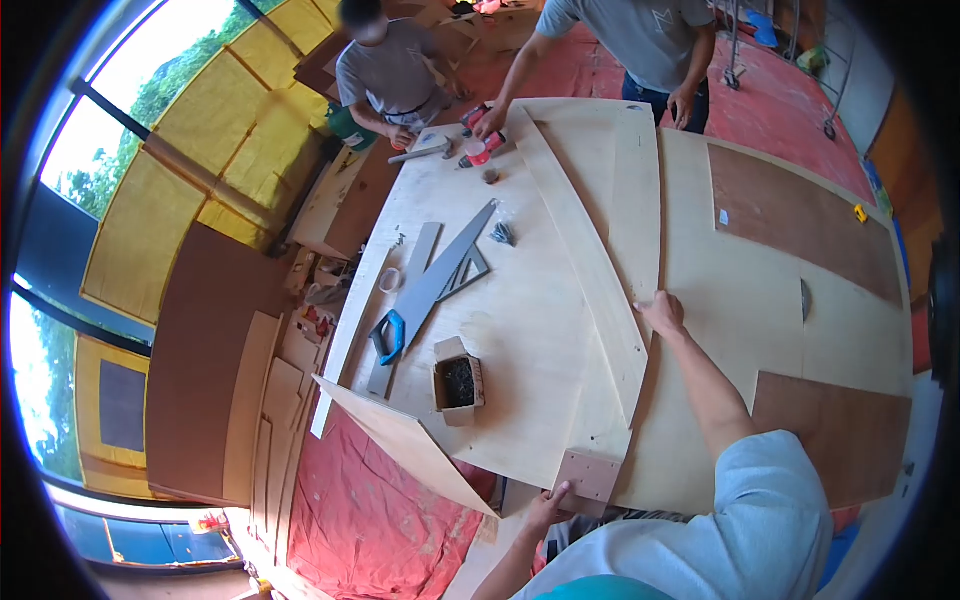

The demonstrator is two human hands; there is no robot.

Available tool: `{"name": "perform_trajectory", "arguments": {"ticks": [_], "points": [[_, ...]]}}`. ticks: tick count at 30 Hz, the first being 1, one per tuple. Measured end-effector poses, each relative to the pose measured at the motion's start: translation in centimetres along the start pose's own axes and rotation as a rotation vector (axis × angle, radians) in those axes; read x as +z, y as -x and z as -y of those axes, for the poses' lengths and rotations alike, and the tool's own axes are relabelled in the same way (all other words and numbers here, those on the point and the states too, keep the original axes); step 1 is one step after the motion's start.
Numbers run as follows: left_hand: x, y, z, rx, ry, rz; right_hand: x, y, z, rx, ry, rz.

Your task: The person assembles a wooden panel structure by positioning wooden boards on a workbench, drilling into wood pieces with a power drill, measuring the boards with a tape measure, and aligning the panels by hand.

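My left hand point(546, 506) is closed at the near end of the pale plywood sheet, its thumb pressed on a small brown plywood piece point(588, 474) with small holes. The fingers underneath are hidden. My right hand point(662, 313) is closed on the long edge of a curved plywood strip point(638, 220) that lies along the right side of the sheet. A second long, narrow plywood strip point(585, 255) slants across it. Near my left hand, a thin plywood board point(410, 440) sticks out past the sheet's edge.
A handsaw point(430, 275) with a blue handle, a small carton point(458, 382) of dark screws and a clear cup point(390, 280) lie on the sheet. At the far end, one co-worker's hand point(490, 122) is on a red power drill point(478, 152); another person point(392, 75) stands left.
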State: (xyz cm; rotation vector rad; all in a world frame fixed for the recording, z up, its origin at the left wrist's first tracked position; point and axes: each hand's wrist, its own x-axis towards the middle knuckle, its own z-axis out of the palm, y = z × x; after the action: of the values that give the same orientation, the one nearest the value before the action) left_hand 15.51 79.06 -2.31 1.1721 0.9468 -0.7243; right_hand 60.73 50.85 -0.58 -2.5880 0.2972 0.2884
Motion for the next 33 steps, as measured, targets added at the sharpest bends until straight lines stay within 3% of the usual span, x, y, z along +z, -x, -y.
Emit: {"name": "perform_trajectory", "arguments": {"ticks": [12, 19, 26, 33], "points": [[-1.9, 0.2, -1.3, -0.001, -0.091, -0.017, 0.0, -0.3, 0.9, -0.073, -0.030, 0.152], [-1.5, 0.2, -0.8, 0.038, -0.163, -0.096, 3.1, 4.4, -2.0, -0.059, -0.147, 0.109], [-1.7, 0.1, -0.2, 0.035, -0.216, -0.085, 8.0, 20.4, -9.8, -0.232, -0.398, 0.093], [-3.6, -2.2, 0.0, -0.047, -0.160, -0.027, 6.2, 35.4, -18.9, -0.320, -0.296, 0.430]]}}
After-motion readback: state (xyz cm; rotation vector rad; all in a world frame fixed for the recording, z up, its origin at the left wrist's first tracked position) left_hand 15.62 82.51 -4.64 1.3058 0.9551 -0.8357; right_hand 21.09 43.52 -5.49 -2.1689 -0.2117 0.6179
